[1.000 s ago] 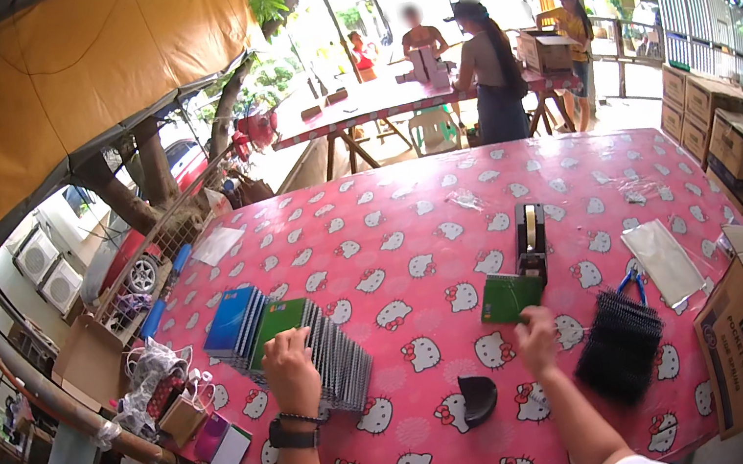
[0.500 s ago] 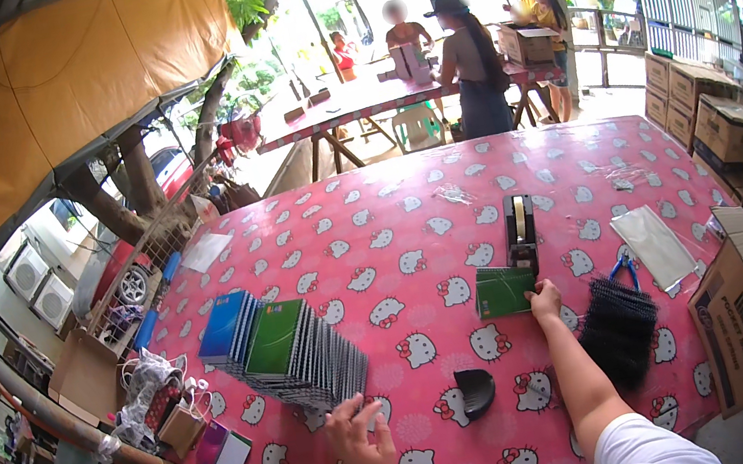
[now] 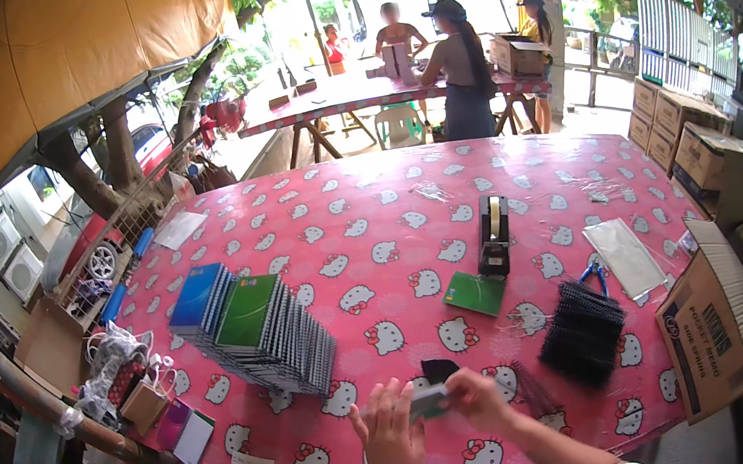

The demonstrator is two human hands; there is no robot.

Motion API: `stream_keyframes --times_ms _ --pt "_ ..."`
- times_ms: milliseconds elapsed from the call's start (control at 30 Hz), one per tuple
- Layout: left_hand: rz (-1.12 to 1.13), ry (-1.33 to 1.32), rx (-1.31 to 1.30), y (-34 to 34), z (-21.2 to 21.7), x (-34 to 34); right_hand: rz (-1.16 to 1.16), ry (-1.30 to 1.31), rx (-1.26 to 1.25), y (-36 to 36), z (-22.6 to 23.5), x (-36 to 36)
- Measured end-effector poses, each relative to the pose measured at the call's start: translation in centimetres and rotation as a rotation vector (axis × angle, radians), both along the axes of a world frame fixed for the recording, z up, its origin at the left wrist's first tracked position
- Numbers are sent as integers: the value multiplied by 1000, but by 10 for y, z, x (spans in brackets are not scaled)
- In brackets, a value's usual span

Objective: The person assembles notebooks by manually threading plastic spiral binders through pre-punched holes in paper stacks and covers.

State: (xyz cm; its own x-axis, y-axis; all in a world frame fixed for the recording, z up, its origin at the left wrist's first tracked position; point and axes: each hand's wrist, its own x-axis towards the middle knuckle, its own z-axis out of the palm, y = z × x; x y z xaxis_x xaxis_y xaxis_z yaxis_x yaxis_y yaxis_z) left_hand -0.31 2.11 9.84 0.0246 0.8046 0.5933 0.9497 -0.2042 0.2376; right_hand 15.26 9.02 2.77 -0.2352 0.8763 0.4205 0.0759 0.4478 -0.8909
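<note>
Head view: a small, flat grey-green notebook (image 3: 429, 403) between left hand (image 3: 391, 435) and right hand (image 3: 481, 400), at the pink patterned worktop's (image 3: 293, 236) near side.
Right fingers clamp its right end; left fingers lie by its left end, their grip unclear. Its blurred long axis seems to run roughly left to right.

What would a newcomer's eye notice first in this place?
Probably the pink table cover, patterned with white cat faces, across the middle. Then the big orange tarp at upper left and the blue and green notebooks stacked on the table's left side. Near the front edge, the right hand holds a small greyish item beside the left hand.
</note>
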Motion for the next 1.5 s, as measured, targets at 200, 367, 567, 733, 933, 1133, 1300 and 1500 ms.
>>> stream_keyframes --times_ms 200,367,567,733,933,1133,1300,1500 --pt "-279 -5 -228 -10 -64 -5 136 -241 -37 -32 -23 21" --pt "-274 123 -205 -23 -101 7 -361 -753 2 -10 -35 97" --pt "-232 71 -197 -24 -100 10 -450 -937 -43 -11 -57 127" --pt "-207 51 -149 -27 -101 9 -457 -787 -26 -5 -61 124" --pt "-147 72 -195 -22 -102 13 -397 -797 -101 8 -54 138" --pt "-172 45 -109 -22 -103 11 -289 -704 -128 12 -41 139" --pt "-144 19 -122 -16 -96 14 -10 -483 -361 2 -30 99" --pt "-141 70 -89 -10 -103 11 236 -289 -469 -28 -36 43"
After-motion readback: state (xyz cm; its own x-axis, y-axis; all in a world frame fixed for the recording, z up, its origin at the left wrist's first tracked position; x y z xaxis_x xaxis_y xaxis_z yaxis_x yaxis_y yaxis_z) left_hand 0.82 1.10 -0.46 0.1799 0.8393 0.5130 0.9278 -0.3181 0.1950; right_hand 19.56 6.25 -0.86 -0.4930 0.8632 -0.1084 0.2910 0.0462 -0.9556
